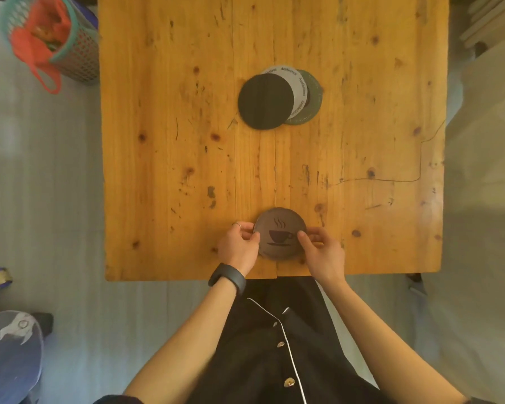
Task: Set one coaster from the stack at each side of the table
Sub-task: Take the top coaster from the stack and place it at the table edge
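Left hand [239,246] and right hand [322,247] are pinching opposite edges of a cup-printed coaster [280,234] lying near the tabletop's [158,170] front edge.

lower coasters in the stack [303,94] mostly covered, basket [53,39] blurred, table [362,141] far edge cropped
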{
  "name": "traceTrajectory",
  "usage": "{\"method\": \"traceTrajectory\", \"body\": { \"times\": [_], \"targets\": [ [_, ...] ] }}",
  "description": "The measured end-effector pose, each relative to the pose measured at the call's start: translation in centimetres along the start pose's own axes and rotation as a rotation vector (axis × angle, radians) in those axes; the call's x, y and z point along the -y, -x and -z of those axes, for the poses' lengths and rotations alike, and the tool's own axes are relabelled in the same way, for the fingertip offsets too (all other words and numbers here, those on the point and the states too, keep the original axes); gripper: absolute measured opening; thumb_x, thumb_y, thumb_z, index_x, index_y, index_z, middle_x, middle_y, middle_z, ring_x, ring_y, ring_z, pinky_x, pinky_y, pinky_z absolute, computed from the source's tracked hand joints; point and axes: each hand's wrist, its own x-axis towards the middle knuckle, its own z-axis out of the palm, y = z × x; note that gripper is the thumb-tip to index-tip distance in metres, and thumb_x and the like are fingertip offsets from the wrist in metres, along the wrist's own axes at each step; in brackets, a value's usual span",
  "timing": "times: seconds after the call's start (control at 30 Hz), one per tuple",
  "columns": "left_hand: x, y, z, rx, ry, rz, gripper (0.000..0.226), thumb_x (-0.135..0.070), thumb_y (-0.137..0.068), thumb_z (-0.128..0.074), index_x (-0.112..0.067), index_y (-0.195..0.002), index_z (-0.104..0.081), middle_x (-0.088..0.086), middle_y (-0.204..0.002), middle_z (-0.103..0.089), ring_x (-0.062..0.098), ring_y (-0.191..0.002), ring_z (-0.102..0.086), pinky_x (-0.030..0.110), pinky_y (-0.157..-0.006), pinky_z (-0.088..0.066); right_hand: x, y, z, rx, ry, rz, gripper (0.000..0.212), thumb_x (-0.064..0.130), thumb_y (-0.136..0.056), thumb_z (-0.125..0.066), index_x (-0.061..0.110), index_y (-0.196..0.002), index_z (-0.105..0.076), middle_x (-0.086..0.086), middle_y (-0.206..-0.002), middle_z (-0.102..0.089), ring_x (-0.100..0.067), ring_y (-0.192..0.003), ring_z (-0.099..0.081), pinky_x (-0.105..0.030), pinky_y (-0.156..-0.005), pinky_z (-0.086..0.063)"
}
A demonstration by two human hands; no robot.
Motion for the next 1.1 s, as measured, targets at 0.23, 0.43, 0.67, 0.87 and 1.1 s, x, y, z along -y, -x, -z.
{"method": "traceTrajectory", "body": {
  "times": [0.23,0.43,0.67,0.87,1.1],
  "targets": [
    [1.0,0.4,-0.2,-0.030,-0.248,-0.061,0.011,-0.029,-0.090,-0.063,-0.026,-0.099,-0.059,-0.011,-0.086,-0.066,0.012,-0.076,-0.062,0.024,-0.059,-0.043,-1.5,0.2,-0.3,-0.031,0.010,0.032,0.018,0.034,-0.092,-0.070,0.021,-0.105,-0.068,0.013,-0.081,-0.068,-0.001,-0.078,-0.064,-0.014,-0.061,-0.045],
    [1.5,0.2,-0.6,-0.064,-0.390,-0.078,0.010,-0.036,-0.089,-0.062,-0.034,-0.093,-0.052,-0.015,-0.083,-0.066,0.012,-0.081,-0.064,0.034,-0.077,-0.050,-1.5,0.2,-0.7,-0.066,0.003,0.064,0.014,0.035,-0.092,-0.069,0.025,-0.103,-0.067,0.016,-0.074,-0.065,0.002,-0.069,-0.061,-0.016,-0.059,-0.043],
    [2.5,0.3,-0.7,-0.102,-0.407,-0.171,0.023,-0.037,-0.090,-0.062,-0.034,-0.108,-0.049,-0.014,-0.085,-0.070,0.012,-0.080,-0.062,0.030,-0.073,-0.042,-1.9,0.0,-1.0,-0.090,0.018,0.093,0.016,0.037,-0.091,-0.070,0.026,-0.101,-0.065,0.014,-0.074,-0.066,0.001,-0.071,-0.061,-0.020,-0.060,-0.046],
    [2.9,0.1,-0.5,-0.067,-0.440,-0.248,0.028,-0.037,-0.091,-0.062,-0.043,-0.115,-0.050,-0.015,-0.083,-0.069,0.012,-0.078,-0.063,0.033,-0.073,-0.048,-2.1,-0.1,-1.2,-0.104,0.033,0.100,0.016,0.035,-0.090,-0.070,0.024,-0.100,-0.065,0.014,-0.071,-0.065,0.003,-0.068,-0.060,-0.017,-0.058,-0.042],
    [3.0,0.4,-0.2,-0.108,-0.595,-0.390,0.040,-0.039,-0.091,-0.060,-0.039,-0.129,-0.047,-0.008,-0.096,-0.063,0.017,-0.092,-0.058,0.034,-0.075,-0.044,-2.2,-0.2,-1.3,-0.107,0.087,0.109,0.018,0.038,-0.091,-0.069,0.025,-0.102,-0.063,0.014,-0.072,-0.065,-0.002,-0.069,-0.062,-0.024,-0.059,-0.047]
  ]
}}
